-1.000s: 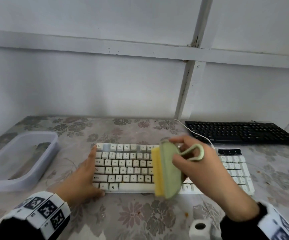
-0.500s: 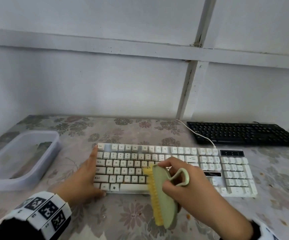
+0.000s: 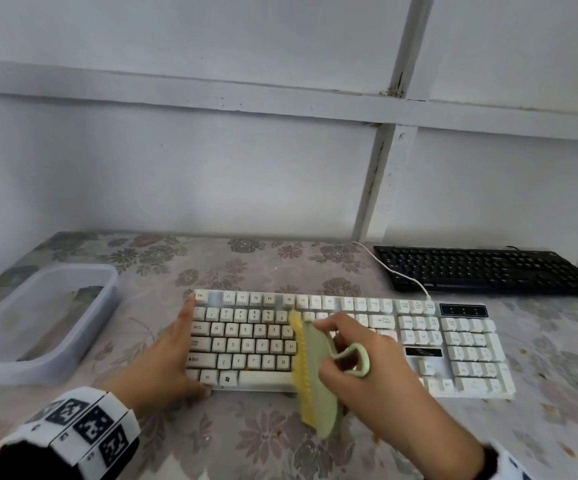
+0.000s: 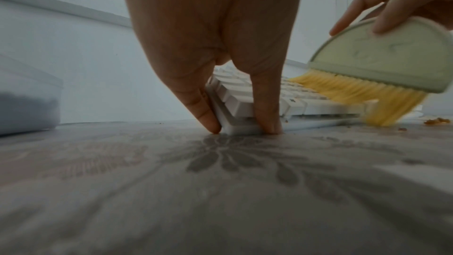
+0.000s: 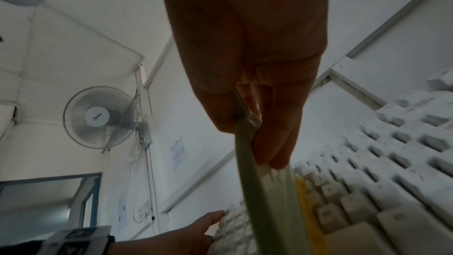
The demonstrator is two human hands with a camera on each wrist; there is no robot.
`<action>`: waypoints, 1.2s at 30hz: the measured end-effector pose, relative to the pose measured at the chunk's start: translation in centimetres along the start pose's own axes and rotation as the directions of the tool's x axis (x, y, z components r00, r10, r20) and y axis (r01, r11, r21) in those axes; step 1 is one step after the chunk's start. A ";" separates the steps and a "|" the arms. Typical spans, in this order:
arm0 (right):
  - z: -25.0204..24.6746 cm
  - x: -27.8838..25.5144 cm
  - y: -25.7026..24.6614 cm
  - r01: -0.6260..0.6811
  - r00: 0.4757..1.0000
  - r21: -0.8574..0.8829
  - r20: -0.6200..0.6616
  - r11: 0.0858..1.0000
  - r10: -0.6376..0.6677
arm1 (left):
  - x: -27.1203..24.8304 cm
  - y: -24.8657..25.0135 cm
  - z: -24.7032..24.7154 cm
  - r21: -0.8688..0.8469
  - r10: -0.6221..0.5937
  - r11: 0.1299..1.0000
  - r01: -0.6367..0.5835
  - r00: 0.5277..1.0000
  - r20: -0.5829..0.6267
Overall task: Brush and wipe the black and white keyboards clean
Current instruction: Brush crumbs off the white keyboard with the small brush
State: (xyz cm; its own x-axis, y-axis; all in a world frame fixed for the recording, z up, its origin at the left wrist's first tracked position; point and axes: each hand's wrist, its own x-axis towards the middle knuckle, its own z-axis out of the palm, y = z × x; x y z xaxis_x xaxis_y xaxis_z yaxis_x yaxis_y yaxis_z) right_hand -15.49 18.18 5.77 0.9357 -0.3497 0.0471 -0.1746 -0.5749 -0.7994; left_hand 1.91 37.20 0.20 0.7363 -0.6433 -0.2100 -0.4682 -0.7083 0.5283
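Note:
The white keyboard [image 3: 252, 344] lies in the middle of the flowered tablecloth. My left hand [image 3: 173, 355] braces its left end, with straight fingers along the side and the thumb at the front corner [image 4: 267, 123]. My right hand [image 3: 367, 368] grips a green brush [image 3: 315, 375] with yellow bristles [image 4: 348, 90]. The bristles lie across the middle keys and reach past the front edge. The black keyboard [image 3: 488, 271] sits untouched at the back right. From the right wrist, the brush [image 5: 257, 191] stands edge-on over the white keys [image 5: 392, 172].
A translucent plastic tub [image 3: 38, 323] stands at the left of the table. A white cable [image 3: 395, 271] runs from the white keyboard toward the wall. Orange crumbs [image 4: 436, 121] lie on the cloth in front of the keyboard. The wall stands close behind.
The right hand has brought the brush down from above the keys and drawn it across the middle rows toward the front edge. The left hand has stayed at the keyboard's left end.

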 end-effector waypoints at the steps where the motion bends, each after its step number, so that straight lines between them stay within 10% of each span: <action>1: -0.2 -0.3 0.0 -0.019 0.999 0.007 0.035 1.000 0.019 | 0.0 0.0 0.0 0.002 0.002 1.000 -0.002 1.000 0.000; 9: -2.5 2.0 -1.9 0.049 0.973 0.043 -0.228 0.998 -0.038 | 0.3 -0.8 0.3 -0.015 0.016 1.000 -0.016 1.000 -0.015; 19: -0.8 -0.1 -0.1 -0.091 0.995 0.099 0.044 0.991 0.087 | 0.1 -0.4 0.3 0.004 0.014 1.000 -0.014 1.000 -0.025; 27: -1.5 3.1 -2.9 0.084 0.971 0.112 -0.233 0.990 -0.056 | 0.5 -1.0 0.5 -0.029 0.035 0.999 -0.036 0.999 -0.037; 36: 1.5 1.6 -0.6 0.007 0.999 0.060 -0.048 0.998 -0.004 | 0.7 -1.1 0.6 -0.001 0.042 0.999 -0.042 0.998 -0.037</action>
State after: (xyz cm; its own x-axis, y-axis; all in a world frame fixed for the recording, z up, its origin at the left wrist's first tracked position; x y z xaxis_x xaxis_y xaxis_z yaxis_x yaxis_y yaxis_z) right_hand -13.37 19.10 5.44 0.9207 -0.3823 0.0790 -0.1492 -0.5317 -0.8337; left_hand 2.66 37.40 -1.03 0.7336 -0.6612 -0.1573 -0.4981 -0.6805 0.5375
